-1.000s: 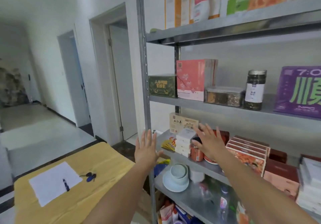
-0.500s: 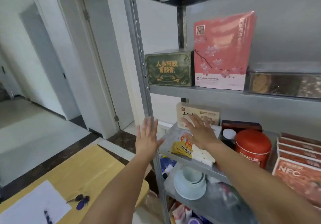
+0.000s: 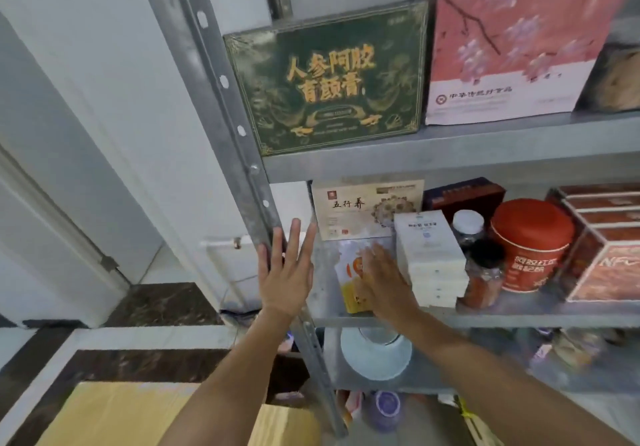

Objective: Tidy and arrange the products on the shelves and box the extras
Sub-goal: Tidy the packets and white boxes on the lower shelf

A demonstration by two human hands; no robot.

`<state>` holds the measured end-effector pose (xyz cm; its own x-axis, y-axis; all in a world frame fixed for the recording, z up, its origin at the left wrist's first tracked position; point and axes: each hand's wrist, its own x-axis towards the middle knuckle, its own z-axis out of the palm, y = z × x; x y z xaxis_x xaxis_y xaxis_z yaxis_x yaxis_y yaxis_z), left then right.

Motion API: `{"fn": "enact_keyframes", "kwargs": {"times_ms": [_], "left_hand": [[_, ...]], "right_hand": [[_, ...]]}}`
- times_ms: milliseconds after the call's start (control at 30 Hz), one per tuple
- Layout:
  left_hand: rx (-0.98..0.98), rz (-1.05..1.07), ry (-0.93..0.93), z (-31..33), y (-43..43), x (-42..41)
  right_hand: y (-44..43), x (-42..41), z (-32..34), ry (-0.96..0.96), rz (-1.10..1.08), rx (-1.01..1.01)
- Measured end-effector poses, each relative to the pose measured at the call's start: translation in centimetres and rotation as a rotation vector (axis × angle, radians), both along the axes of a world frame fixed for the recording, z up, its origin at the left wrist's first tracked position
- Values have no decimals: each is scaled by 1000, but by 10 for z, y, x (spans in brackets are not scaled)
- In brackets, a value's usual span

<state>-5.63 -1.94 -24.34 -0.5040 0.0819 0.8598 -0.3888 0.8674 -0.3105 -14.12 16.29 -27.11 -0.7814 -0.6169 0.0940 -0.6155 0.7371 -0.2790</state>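
In the head view, the packets (image 3: 349,274) are seen lying flat on the shelf (image 3: 519,314), near its left end, just beside the white boxes (image 3: 431,262). The right hand (image 3: 381,283) is laid flat on the packets, with the fingers straight and nothing gripped. The left hand (image 3: 287,272) is held up open at the post (image 3: 235,127). Whether the post is touched cannot be told.

The packets are likely thin, light and bendy, and their shiny skin may be slippery. They could be slid to the shelf's front edge, then pinched together at one side. The white boxes look like stiff card and are likely light. They could be taken by their two long sides.

Gold letters, 人参阿胶育颜膏, can be read on the green box (image 3: 329,78) on the shelf above. 五行养 is printed on the beige box (image 3: 363,206) behind the packets. "NFC" is seen on the brown box (image 3: 609,265). The words on the red tin (image 3: 530,244) begin 阿胶红. The rest is too blurred.
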Motion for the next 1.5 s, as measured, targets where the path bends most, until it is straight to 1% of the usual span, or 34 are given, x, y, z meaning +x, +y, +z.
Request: {"fn": "enact_keyframes", "kwargs": {"times_ms": [100,167,233,333,400,533,667,733,800,833,867,900,933,967,1000,1033,1067,1100,1133,1167,1200,1267,1333,1400,1500], "left_hand": [[-48,-126,60,-2,-4,-4],[0,-229,115,-2,0,-4],[109,-346,186,-6,3,-1],[285,-339,201,-8,-3,4],[273,-324,165,-14,-9,7],[238,-340,200,-21,-17,0],[214,-270,185,-20,-14,2],[278,-232,150,-20,-5,6],[457,-240,132,-24,16,15],[509,-270,108,-30,30,22],[512,-332,62,-40,43,29],[495,-414,-26,-53,54,36],[533,-511,-148,-62,64,42],[673,-610,-269,-66,71,46],[928,-696,-346,-61,78,48],[1272,-736,-377,-49,84,49],[1635,-766,-365,-34,88,48],[1940,-798,-322,-24,89,42],[2191,-831,-285,-17,86,33],[2395,-877,-247,-13,81,25],[2530,-903,-213,-8,77,18],[2669,-866,-197,3,72,8],[2709,-772,-214,7,71,3],[2687,-705,-241,10,72,1],[2581,-607,-232,17,76,0]], "right_hand": [[-3,5,-21,-46,-134,197],[-5,14,-30,-101,-184,208],[-7,19,-35,-79,-201,222],[-10,18,-30,-48,-215,269],[-10,20,-28,-85,-239,255],[-15,26,-19,-139,-267,172],[-16,29,-10,-105,-309,36],[-15,32,-8,-108,-323,-59],[-13,36,-7,-116,-353,-175],[-13,39,-7,-100,-366,-215],[-11,41,-7,-70,-376,-247],[-9,43,-7,-28,-385,-293],[-6,46,-5,16,-390,-375],[-3,50,-2,46,-402,-504],[0,55,1,45,-431,-672],[3,60,3,3,-479,-856],[7,65,6,-83,-539,-1012],[10,69,9,-218,-615,-1127],[12,73,11,-381,-690,-1201],[15,77,11,-528,-742,-1241],[18,80,12,-644,-767,-1250],[23,86,17,-804,-765,-1258],[31,88,21,-926,-702,-1302],[40,88,23,-1034,-584,-1309],[47,88,24,-1109,-496,-1149]]}}
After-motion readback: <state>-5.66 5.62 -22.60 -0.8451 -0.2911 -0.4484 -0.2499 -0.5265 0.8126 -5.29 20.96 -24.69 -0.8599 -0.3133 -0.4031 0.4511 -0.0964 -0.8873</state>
